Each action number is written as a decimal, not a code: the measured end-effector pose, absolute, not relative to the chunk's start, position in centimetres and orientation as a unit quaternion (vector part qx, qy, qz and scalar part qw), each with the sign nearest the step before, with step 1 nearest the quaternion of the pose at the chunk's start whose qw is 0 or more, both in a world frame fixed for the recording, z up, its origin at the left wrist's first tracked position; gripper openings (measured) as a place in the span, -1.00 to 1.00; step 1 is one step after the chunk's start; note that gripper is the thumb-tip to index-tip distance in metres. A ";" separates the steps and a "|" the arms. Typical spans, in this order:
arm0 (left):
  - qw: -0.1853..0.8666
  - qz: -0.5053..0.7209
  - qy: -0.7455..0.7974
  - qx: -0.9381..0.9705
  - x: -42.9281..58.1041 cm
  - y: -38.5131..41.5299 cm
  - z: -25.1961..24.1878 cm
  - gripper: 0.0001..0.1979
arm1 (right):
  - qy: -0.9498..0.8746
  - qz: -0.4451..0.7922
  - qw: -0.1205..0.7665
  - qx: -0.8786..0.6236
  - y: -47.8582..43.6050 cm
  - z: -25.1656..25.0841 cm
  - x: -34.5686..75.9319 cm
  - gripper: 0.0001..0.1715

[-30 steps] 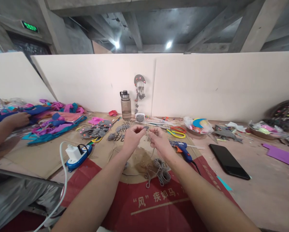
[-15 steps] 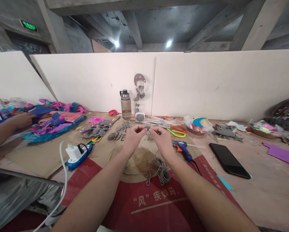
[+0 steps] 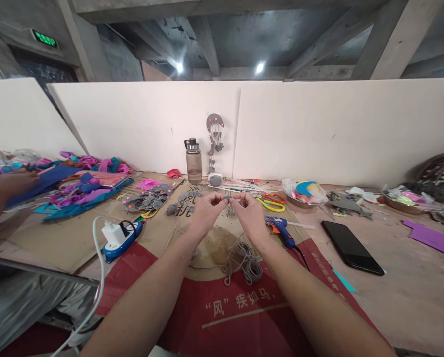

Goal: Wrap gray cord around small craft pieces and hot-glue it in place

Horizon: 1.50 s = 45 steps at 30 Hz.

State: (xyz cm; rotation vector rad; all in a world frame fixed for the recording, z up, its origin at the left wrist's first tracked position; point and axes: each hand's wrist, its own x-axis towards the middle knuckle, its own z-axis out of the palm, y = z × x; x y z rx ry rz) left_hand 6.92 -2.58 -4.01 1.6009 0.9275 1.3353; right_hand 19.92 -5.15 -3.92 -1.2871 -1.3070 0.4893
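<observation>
Left hand (image 3: 209,210) and right hand (image 3: 246,210) pinched one small grey piece (image 3: 228,198) (its outline mostly hidden), between them over red-and-brown cardboard (image 3: 240,329), coiled grey cord (image 3: 253,271) that lay at five o'clock from it, a blue glue gun (image 3: 283,231) at four.

A black phone (image 3: 352,248) lies flat — a lidded bottle (image 3: 194,167) stands upright before the white panel (image 3: 143,126)

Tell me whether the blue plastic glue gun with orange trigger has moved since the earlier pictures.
No: against the printed red-and-brown cardboard, the glue gun shows no visible shift in any direction.
</observation>
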 end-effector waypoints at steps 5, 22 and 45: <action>0.476 0.486 0.341 0.648 6.6 -2.3 -4.0 -0.80 | -0.569 0.237 0.562 -0.551 -5.2 -3.7 20.3 -0.76; 0.334 0.463 0.397 0.719 6.2 -2.2 -3.8 -0.86 | -0.656 0.126 0.469 -0.578 -5.8 -3.6 20.7 -0.81; 0.505 0.428 0.312 0.681 5.8 -2.2 -3.7 -0.72 | -0.658 0.211 0.455 -0.561 -5.3 -3.0 22.6 -0.78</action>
